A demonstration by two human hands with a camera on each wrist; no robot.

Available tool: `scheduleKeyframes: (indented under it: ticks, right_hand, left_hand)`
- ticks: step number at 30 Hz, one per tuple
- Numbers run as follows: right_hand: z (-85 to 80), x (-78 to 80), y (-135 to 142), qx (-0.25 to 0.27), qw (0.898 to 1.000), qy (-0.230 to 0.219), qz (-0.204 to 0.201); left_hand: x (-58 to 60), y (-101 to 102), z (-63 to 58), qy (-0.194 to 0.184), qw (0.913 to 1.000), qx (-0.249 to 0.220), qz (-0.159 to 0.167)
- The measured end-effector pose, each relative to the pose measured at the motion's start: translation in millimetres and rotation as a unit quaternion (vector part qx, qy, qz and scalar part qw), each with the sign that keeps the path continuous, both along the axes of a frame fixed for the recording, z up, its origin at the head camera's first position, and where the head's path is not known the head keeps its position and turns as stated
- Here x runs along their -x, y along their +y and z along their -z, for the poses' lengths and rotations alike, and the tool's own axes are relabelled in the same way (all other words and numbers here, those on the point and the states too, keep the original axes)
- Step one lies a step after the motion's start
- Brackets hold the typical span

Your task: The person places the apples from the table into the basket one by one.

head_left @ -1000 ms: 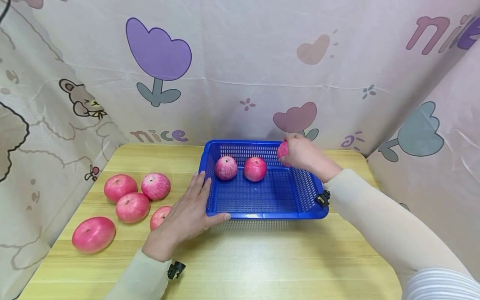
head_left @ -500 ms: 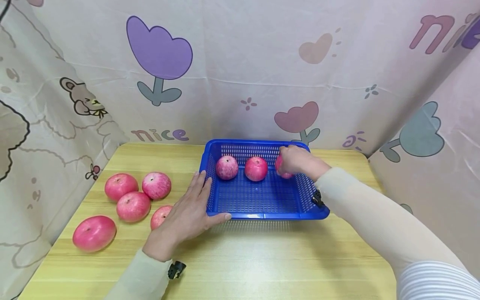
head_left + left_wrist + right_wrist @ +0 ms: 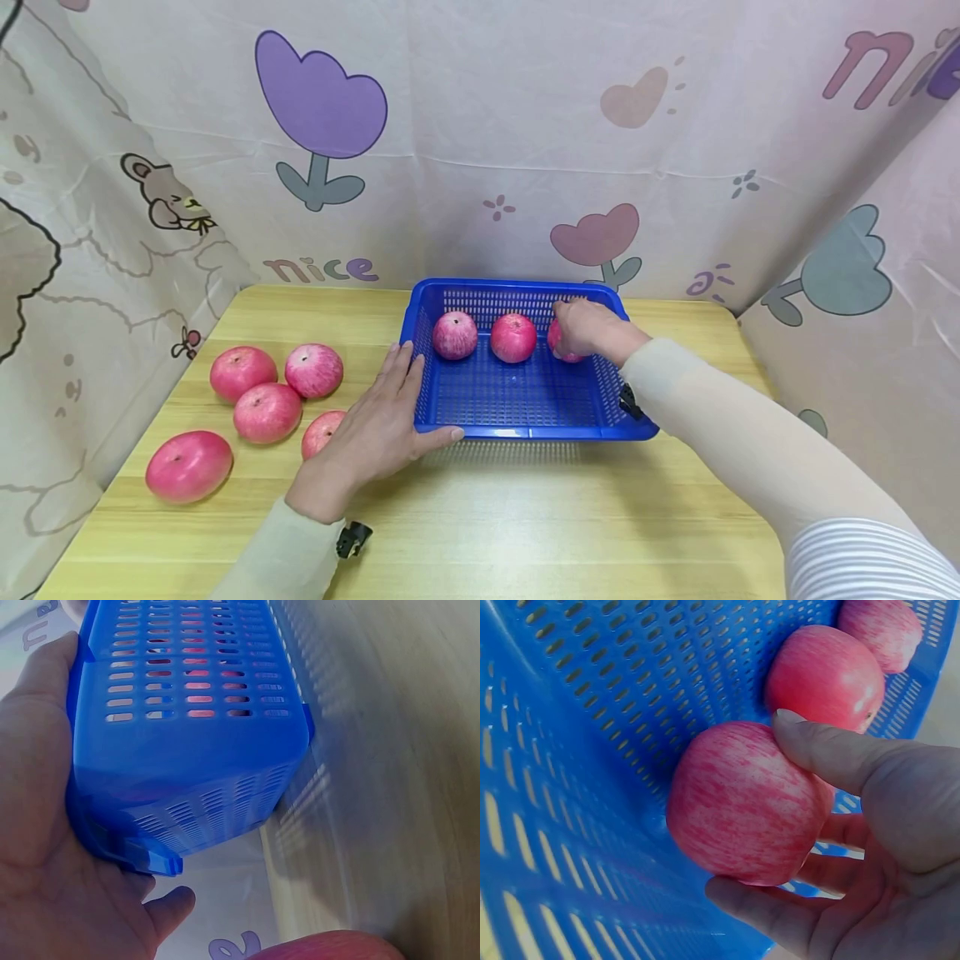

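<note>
Evidently bracing the blue basket (image 3: pixel 525 432), a person's left hand (image 3: pixel 375 427) lies at its eight o'clock, fingers straight and thumb spread apart along the rim, presumably to keep it from sliding on the wooden table (image 3: pixel 570 521). Inside, toward two o'clock, the right hand (image 3: pixel 592 325) is clamped on the held apple (image 3: pixel 742 806), thumb on one side and fingers curled round the other, a side grip that likely suits round fruit near a wall; whether the basket floor bears its weight cannot be told. A striped apple (image 3: pixel 454 336) sits at ten o'clock and a redder apple (image 3: pixel 513 338) at twelve, apart from each other, perhaps to avoid bruising. Outside, between eight and nine o'clock, five loose apples (image 3: pixel 267 413) lie on the left hand's side, one partly hidden behind it.
</note>
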State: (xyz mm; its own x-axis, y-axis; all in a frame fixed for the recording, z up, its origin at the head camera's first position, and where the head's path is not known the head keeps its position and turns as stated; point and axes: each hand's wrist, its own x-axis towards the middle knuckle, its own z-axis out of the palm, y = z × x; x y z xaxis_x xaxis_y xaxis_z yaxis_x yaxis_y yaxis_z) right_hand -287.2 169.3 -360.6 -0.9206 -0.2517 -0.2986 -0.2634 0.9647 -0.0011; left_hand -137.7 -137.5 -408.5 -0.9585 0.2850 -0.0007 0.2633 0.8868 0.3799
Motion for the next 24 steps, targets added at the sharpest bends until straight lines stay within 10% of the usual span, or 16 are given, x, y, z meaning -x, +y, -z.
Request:
scheduleKeyframes:
  ticks: [24]
  right_hand:
    - [10.7, 0.7, 6.7, 0.022, 1.0, -0.004, 0.006]
  left_hand:
    - [-0.5, -0.8, -0.2, 0.03, 0.9985, 0.041, 0.021]
